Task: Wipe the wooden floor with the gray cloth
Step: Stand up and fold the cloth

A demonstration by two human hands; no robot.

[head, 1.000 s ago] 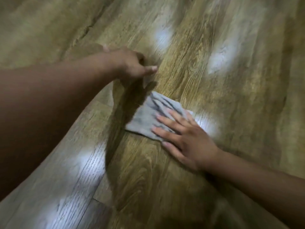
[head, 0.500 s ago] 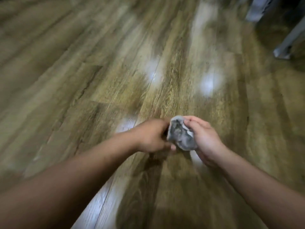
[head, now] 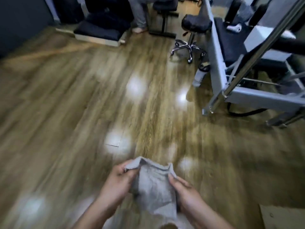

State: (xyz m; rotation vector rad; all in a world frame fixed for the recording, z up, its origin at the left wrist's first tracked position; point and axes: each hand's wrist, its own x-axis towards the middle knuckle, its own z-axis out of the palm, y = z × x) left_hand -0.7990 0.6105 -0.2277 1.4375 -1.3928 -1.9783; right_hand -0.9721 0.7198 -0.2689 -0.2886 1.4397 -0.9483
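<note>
Wooden floor (head: 69, 113) — stool (head: 189, 48), frame (head: 247, 96)

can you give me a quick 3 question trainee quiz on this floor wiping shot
1. True or false: the gray cloth lies flat on the wooden floor.
2. Which hand has a grip on the cloth? A left hand only, B right hand only, C both.
3. Fill in: the wheeled stool stands beside a gray metal ____.

Key: 1 false, it is held up; 2 C; 3 frame.
</note>
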